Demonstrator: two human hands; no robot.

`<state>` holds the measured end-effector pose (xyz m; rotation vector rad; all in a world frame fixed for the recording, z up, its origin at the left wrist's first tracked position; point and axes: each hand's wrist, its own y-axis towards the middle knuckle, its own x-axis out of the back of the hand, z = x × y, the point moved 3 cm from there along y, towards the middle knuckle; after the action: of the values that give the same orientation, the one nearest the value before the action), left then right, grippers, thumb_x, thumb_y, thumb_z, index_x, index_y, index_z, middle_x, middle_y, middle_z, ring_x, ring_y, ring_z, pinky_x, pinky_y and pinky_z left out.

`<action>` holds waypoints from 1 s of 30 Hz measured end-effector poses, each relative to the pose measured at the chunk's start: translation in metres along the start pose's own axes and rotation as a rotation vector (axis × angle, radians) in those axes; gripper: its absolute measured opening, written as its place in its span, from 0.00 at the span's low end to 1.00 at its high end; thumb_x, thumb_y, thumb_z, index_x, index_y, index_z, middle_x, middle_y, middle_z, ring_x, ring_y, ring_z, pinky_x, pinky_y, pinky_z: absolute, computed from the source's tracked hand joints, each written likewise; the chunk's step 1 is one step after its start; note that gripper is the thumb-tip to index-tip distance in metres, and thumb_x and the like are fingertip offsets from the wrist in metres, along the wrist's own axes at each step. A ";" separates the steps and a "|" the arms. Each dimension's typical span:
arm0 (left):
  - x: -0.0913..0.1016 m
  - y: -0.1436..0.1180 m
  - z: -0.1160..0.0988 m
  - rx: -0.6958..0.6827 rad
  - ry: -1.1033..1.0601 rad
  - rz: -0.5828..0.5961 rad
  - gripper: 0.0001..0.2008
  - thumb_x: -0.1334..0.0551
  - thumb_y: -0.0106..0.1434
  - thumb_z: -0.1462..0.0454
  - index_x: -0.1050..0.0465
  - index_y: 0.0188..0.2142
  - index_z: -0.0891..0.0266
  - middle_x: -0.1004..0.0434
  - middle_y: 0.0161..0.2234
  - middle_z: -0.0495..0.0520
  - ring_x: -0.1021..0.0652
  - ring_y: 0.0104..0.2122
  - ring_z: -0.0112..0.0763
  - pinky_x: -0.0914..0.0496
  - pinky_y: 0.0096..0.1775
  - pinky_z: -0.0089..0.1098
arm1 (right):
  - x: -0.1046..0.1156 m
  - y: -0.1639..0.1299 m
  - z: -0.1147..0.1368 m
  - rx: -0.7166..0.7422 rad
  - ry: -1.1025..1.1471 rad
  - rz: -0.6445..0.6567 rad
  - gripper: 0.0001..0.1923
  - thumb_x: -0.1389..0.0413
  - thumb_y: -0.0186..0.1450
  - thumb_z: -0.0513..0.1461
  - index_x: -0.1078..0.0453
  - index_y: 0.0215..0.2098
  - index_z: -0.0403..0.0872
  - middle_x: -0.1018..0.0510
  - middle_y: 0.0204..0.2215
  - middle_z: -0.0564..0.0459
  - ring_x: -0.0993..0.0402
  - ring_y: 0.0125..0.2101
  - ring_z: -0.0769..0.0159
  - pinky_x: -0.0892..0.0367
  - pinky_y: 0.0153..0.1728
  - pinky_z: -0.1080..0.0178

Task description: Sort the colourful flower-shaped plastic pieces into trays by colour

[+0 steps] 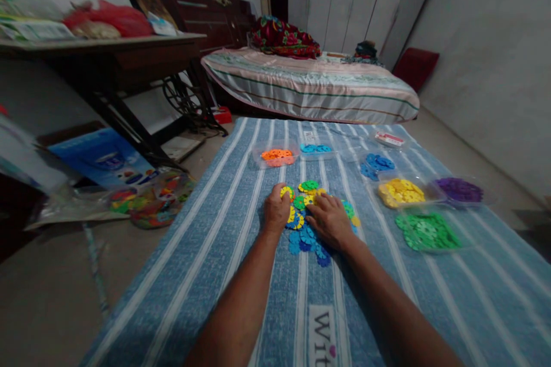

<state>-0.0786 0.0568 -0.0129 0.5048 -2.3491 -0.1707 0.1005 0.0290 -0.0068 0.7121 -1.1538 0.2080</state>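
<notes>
My left hand [276, 210] is closed at the left edge of a flat cluster of interlocking plastic discs [309, 200], with thumb and fingers on a yellow disc [285, 192]. The cluster mixes yellow, green and blue notched pieces. Palm down on its right side lies my right hand [332, 219], fingers spread and touching the yellow discs; what is under the palm is hidden. Loose light and dark blue discs [307, 238] lie on the cloth just below, between my wrists.
Clear trays hold orange discs [278, 156], light blue discs [315, 148], blue discs [377, 165], yellow discs [401, 191], purple discs [460, 190] and green discs [430, 231]. A striped blue cloth [206, 264] covers the table. Beyond stands a bed [314, 83]; a sewing-machine table [124, 54] is at left.
</notes>
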 end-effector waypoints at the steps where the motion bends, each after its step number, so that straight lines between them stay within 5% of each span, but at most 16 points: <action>1: 0.000 0.000 0.000 0.011 0.007 -0.003 0.13 0.45 0.64 0.64 0.27 0.47 0.57 0.18 0.38 0.54 0.20 0.39 0.38 0.30 0.43 0.33 | -0.002 -0.001 -0.001 -0.025 -0.018 0.005 0.13 0.45 0.68 0.44 0.26 0.48 0.51 0.26 0.49 0.44 0.39 0.56 0.50 0.43 0.55 0.47; 10: 0.001 0.003 -0.002 0.068 0.016 0.017 0.12 0.45 0.64 0.64 0.28 0.46 0.59 0.19 0.40 0.58 0.21 0.41 0.40 0.31 0.42 0.33 | -0.004 -0.012 -0.018 -0.175 -0.086 -0.109 0.09 0.47 0.68 0.42 0.27 0.42 0.48 0.25 0.44 0.44 0.37 0.52 0.52 0.43 0.53 0.49; 15: 0.001 0.003 -0.003 0.066 0.009 0.033 0.12 0.45 0.64 0.64 0.27 0.45 0.58 0.19 0.39 0.56 0.21 0.40 0.38 0.31 0.42 0.32 | 0.001 -0.013 -0.009 -0.123 -0.033 -0.169 0.10 0.48 0.69 0.41 0.26 0.42 0.49 0.26 0.46 0.45 0.38 0.55 0.53 0.42 0.55 0.50; 30: 0.001 0.004 -0.004 0.076 0.012 0.097 0.13 0.45 0.65 0.63 0.27 0.47 0.59 0.19 0.39 0.54 0.21 0.40 0.34 0.31 0.44 0.29 | -0.003 -0.001 0.010 -0.137 0.081 0.045 0.12 0.40 0.64 0.44 0.25 0.43 0.47 0.29 0.54 0.43 0.41 0.59 0.49 0.43 0.58 0.46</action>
<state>-0.0776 0.0598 -0.0080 0.4263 -2.3691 -0.0333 0.0919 0.0226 -0.0071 0.5519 -1.0965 0.1920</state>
